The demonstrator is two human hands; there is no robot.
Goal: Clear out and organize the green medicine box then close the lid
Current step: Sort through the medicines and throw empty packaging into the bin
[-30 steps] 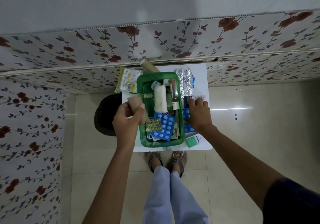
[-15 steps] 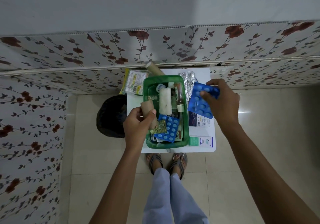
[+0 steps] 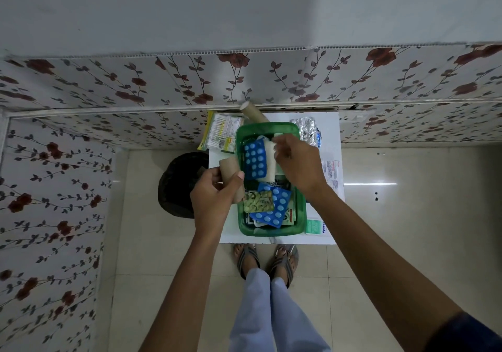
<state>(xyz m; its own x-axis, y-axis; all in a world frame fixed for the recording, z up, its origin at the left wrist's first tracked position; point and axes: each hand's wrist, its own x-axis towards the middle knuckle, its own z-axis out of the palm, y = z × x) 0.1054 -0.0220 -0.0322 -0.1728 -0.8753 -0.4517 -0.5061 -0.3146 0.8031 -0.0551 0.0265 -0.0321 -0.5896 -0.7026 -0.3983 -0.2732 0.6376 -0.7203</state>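
The green medicine box [image 3: 271,231] stands open on a small white table [image 3: 330,123]. My left hand [image 3: 214,196] holds a brown cardboard roll [image 3: 229,173] at the box's left rim. My right hand [image 3: 297,165] hovers over the box's far half, its fingertips at the top of a white gauze roll [image 3: 269,161]. A blue blister pack [image 3: 254,160] lies inside, left of the gauze. Nearer me, another blue blister pack [image 3: 275,207] and a gold strip [image 3: 258,201] rest on other packets. No lid shows.
Beside the box lie a yellow-green packet [image 3: 222,134], a second cardboard tube [image 3: 251,112], silver foil strips [image 3: 308,131], a printed leaflet [image 3: 331,175] and a green-white carton [image 3: 315,226]. A black bin [image 3: 179,185] stands left of the table; flowered walls enclose it.
My right hand lifted a blue blister pack from the table's right side and carried it left into the box, where it now lies. My left hand kept hold of the cardboard roll.
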